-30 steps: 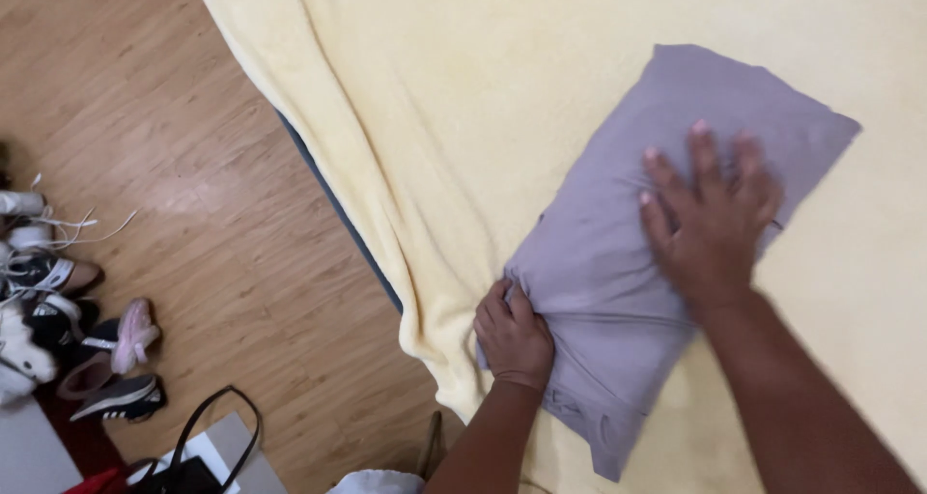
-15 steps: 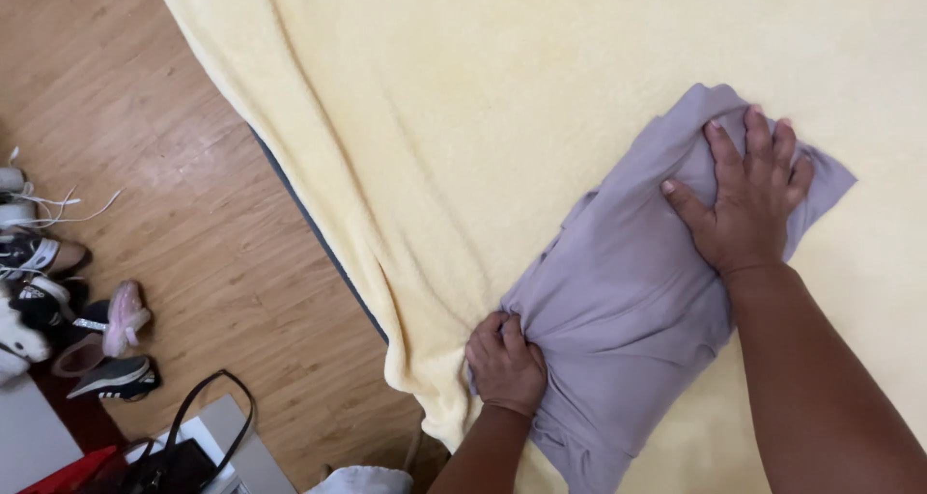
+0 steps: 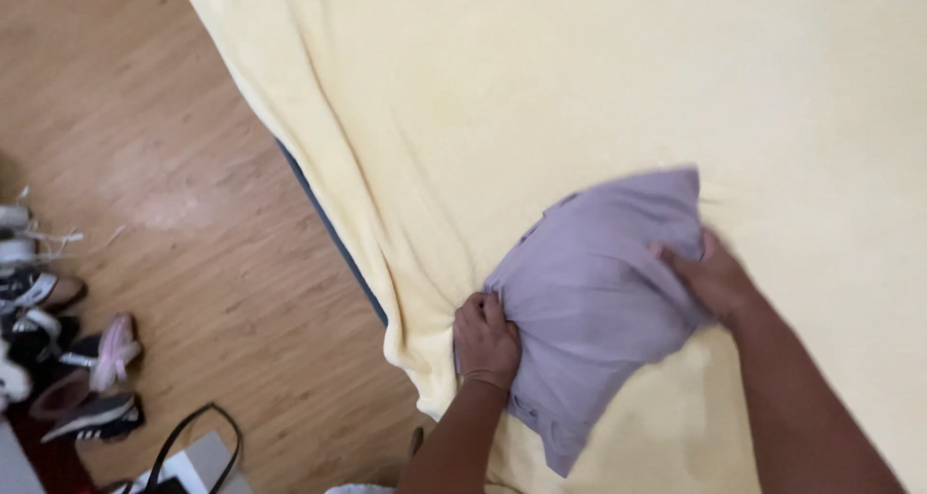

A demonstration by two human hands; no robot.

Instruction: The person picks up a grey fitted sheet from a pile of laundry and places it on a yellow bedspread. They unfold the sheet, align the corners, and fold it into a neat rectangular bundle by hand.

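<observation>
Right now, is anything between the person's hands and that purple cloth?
No. Both hands are already on the lilac garment: the left hand grips its near edge, the right hand its far side, on the yellow blanket.

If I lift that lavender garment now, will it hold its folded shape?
Probably not. The lavender garment looks soft and floppy, creasing under the left hand and right hand. It seems light, and may drag the loose yellow blanket when pushed.

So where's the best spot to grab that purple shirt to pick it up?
Probably the two short ends of the folded purple shirt, coming in from each side, where the left hand and right hand already grip it. It lies as a soft, flat bundle on the yellow blanket, so holding both ends should keep it folded.
</observation>
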